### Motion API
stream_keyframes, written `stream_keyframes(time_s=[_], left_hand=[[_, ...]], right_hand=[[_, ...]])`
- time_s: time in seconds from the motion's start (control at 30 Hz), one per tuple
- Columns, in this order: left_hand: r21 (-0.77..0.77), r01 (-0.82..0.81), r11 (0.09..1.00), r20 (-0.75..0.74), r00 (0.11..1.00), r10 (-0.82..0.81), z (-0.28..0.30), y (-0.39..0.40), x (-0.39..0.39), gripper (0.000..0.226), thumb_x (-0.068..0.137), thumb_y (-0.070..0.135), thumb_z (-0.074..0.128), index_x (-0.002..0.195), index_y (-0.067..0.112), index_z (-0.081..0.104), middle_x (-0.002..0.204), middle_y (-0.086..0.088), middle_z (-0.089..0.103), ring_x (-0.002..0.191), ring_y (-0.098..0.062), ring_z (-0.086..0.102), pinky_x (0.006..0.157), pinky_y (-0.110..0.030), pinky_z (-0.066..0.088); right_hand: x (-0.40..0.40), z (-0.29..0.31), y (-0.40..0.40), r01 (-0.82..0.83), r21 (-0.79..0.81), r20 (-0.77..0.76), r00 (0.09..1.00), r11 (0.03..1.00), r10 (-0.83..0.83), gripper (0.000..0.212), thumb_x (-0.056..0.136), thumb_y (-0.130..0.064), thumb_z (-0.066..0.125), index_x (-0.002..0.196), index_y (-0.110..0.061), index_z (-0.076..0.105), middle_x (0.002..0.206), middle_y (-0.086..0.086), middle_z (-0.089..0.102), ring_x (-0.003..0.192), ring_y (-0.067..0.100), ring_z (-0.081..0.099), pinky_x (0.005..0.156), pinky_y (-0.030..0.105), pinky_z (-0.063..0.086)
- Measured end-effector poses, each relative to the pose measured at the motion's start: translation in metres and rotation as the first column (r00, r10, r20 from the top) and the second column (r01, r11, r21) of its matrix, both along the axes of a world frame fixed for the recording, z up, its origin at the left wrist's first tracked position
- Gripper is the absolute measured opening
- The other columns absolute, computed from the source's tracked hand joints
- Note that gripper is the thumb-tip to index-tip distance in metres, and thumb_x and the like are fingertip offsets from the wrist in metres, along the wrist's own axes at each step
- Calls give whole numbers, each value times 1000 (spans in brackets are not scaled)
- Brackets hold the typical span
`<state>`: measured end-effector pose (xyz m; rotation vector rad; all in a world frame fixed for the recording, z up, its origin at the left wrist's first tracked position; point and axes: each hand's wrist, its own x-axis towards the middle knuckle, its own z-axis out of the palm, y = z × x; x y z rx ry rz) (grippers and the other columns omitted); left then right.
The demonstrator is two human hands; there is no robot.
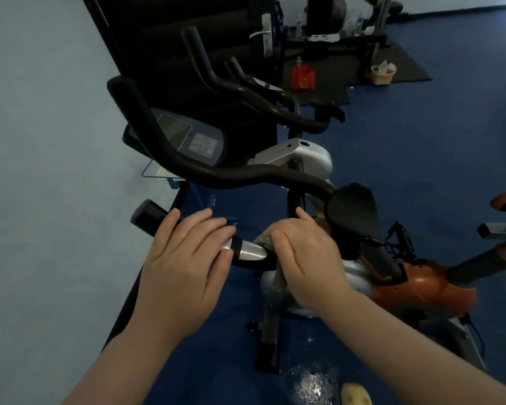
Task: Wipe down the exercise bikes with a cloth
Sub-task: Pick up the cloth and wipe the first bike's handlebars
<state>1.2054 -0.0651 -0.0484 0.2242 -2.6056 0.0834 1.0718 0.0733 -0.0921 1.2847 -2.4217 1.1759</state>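
Observation:
A black and silver exercise bike (pixel 298 159) stands in front of me, with a console (pixel 193 138) and curved black handlebars (pixel 246 176). My left hand (pixel 187 258) lies over the near handlebar grip (pixel 149 219), fingers wrapped across its silver sensor patch (pixel 250 249). My right hand (pixel 304 258) presses a grey cloth (pixel 265 239) onto the same bar, just right of the silver patch. Part of the cloth hangs below my palm. A black saddle (pixel 352 210) sits just right of my right hand.
An orange bike (pixel 421 285) stands to the right. A second black bike's handlebars (pixel 246 89) rise behind. A light blue wall (pixel 41 171) is close on the left. Blue floor (pixel 421 141) spreads right, with black mats, a red bag (pixel 303 77) and a basket (pixel 381 74) far back.

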Motion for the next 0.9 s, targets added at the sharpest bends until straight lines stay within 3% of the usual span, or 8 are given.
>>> stream_keyframes(time_s=[0.13, 0.23, 0.37, 0.43, 0.5, 0.57, 0.67, 0.9], left_hand=[[-58, -33, 998, -40, 999, 31, 3, -5, 6, 29, 94, 23, 49, 114, 14, 68, 123, 0, 65, 126, -17, 51, 117, -40, 15], [-128, -69, 989, -62, 996, 62, 4, -10, 11, 27, 93, 23, 52, 112, 17, 69, 129, -1, 61, 130, -17, 48, 118, -42, 7], [-160, -95, 983, -111, 991, 78, 5, -17, 12, 27, 94, 26, 49, 108, 17, 70, 140, -3, 53, 136, -18, 40, 117, -44, 1], [-159, -94, 983, -139, 988, 72, 5, -21, 11, 28, 95, 28, 48, 108, 18, 70, 142, -5, 49, 139, -20, 36, 117, -45, 2], [-152, -91, 984, -167, 984, 66, 4, -26, 10, 28, 94, 28, 48, 109, 17, 69, 144, -6, 47, 140, -21, 33, 117, -44, 5], [-106, -74, 992, -197, 979, 52, 4, -30, 9, 30, 93, 27, 49, 114, 15, 67, 144, -8, 46, 140, -23, 32, 117, -43, 12], [2, -17, 1000, -216, 976, 17, 8, -34, 6, 34, 93, 23, 50, 121, 9, 62, 141, -10, 48, 138, -24, 35, 113, -39, 28], [287, -7, 958, -255, 963, 84, 22, -37, 21, 41, 93, 23, 50, 133, 11, 50, 140, -1, 48, 131, -11, 43, 107, -21, 35]], right_hand=[[18, -1, -12, 143, -17, -61, 988, 990, -143, 45, 99, -25, 24, 83, -17, 65, 71, -4, 65, 68, 16, 60, 107, 30, 35], [25, 0, -15, 170, -41, -59, 983, 985, -172, 46, 99, -25, 23, 86, -18, 66, 72, -5, 65, 68, 16, 60, 107, 35, 37], [30, 5, -19, 181, -68, -43, 982, 981, -184, 42, 99, -24, 24, 89, -21, 65, 71, -8, 63, 68, 14, 59, 106, 29, 32], [34, 9, -23, 183, -58, -51, 981, 981, -186, 38, 98, -24, 27, 89, -22, 63, 69, -8, 62, 64, 15, 58, 91, 28, 40], [38, 15, -28, 201, -30, -64, 977, 979, -203, 35, 97, -26, 28, 87, -23, 62, 65, -9, 59, 56, 15, 54, 62, 27, 40], [42, 21, -33, 216, 3, -67, 974, 976, -215, 36, 97, -30, 27, 87, -23, 62, 64, -8, 59, 49, 14, 51, 50, 24, 31], [50, 32, -44, 190, 87, -52, 981, 978, -186, 43, 98, -36, 21, 88, -22, 61, 68, -6, 61, 47, 15, 53, 42, 27, 35], [65, 53, -72, 109, 171, -76, 992, 979, -97, 57, 93, -44, -2, 97, -26, 52, 80, -7, 61, 55, 15, 54, 46, 29, 32]])
